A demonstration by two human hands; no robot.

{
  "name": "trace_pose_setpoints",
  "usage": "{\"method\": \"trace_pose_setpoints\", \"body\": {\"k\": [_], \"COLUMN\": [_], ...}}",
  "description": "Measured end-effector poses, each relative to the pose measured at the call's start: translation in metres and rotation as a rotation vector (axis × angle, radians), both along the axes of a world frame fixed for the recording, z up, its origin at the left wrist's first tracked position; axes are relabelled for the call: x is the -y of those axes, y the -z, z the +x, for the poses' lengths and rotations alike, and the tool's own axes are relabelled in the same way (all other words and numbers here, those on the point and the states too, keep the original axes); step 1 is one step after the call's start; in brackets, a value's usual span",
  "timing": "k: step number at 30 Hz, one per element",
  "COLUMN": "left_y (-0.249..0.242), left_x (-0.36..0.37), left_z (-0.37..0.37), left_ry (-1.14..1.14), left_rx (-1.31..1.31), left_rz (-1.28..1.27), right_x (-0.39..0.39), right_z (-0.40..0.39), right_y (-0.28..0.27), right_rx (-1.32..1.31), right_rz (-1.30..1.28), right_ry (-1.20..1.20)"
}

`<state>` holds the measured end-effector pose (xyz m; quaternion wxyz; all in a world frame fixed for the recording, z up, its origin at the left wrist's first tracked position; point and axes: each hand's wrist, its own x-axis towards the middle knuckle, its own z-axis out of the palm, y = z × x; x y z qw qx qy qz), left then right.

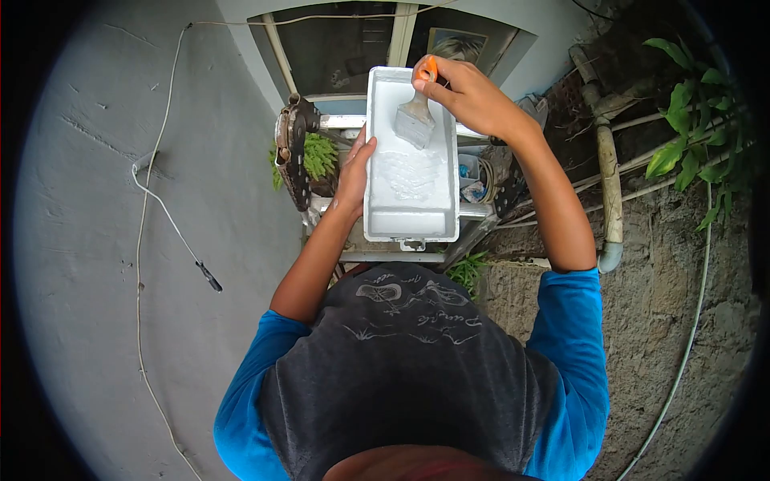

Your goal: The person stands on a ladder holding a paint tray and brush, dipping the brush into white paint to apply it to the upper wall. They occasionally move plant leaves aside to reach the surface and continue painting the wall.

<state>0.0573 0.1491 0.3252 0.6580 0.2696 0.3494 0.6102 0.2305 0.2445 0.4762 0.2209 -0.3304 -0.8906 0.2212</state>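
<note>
The brush point(415, 129) obstructs the upper tray point(411, 223); its lower half offers room.

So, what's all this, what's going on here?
A person's left grip holds a white tray at its left edge. The right grip has a brush by its orange handle, over the tray. What looks like white paint lies inside; whether the bristles touch it is hard to tell.

this looks like the outside of a home, a tight spot beside the building: a smooth grey wall point(88, 272) with a loose cable point(141, 285), a framed window point(341, 56), a rough masonry wall point(666, 313), a pipe point(609, 176) and a leafy plant point(682, 112).
</note>
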Motion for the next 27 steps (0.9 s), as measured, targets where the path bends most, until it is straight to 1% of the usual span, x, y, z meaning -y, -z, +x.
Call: {"method": "trace_pose_setpoints", "body": {"k": [1,3,5,6,7,9,12,13,15,17,19,21,25,26,27], "left_y": [0.003,0.004,0.002,0.001,0.000,0.003,0.000,0.011,0.006,0.014,0.010,0.008,0.009,0.011,0.013], "left_x": [-0.001,-0.001,-0.002,-0.001,0.000,0.001,0.003,-0.003,0.000,-0.002,-0.002,0.001,0.001,-0.001,-0.001], "left_z": [-0.001,-0.002,-0.002,-0.002,-0.002,-0.004,-0.002,-0.003,-0.001,-0.003,-0.002,-0.002,-0.002,-0.002,-0.003], "left_ry": [0.021,0.014,0.009,0.012,0.014,-0.016,-0.002,-0.019,0.008,-0.010,0.012,-0.006,0.001,0.005,0.002], "left_rx": [0.043,0.031,0.019,0.002,-0.014,-0.075,-0.040,-0.039,0.012,-0.028,-0.022,-0.038,-0.040,-0.042,-0.057], "left_rz": [0.022,0.012,0.007,-0.004,-0.014,-0.055,-0.038,-0.010,0.016,0.010,0.057,0.023,0.043,0.044,0.049], "right_x": [-0.001,-0.003,-0.007,-0.011,-0.012,-0.012,-0.009,-0.008,-0.001,0.005,0.009,0.016,0.020,0.023,0.024], "right_z": [0.003,0.011,0.022,0.028,0.032,0.044,0.056,0.061,0.063,0.064,0.060,0.059,0.059,0.059,0.059], "right_y": [0.000,-0.001,-0.002,-0.003,-0.002,-0.008,-0.008,-0.004,-0.003,0.000,0.005,0.004,0.006,0.006,0.008], "right_rx": [0.005,0.012,-0.219,-0.309,-0.307,-0.495,-0.595,-0.642,-0.649,-0.690,-0.734,-0.666,-0.716,-0.669,-0.672], "right_rz": [-0.017,-0.028,-0.208,-0.215,-0.205,-0.307,-0.403,-0.445,-0.496,-0.416,-0.413,-0.386,-0.388,-0.325,-0.327], "right_ry": [0.009,0.021,0.079,0.097,0.098,0.173,0.210,0.154,0.133,0.149,0.147,0.144,0.137,0.138,0.141]}}
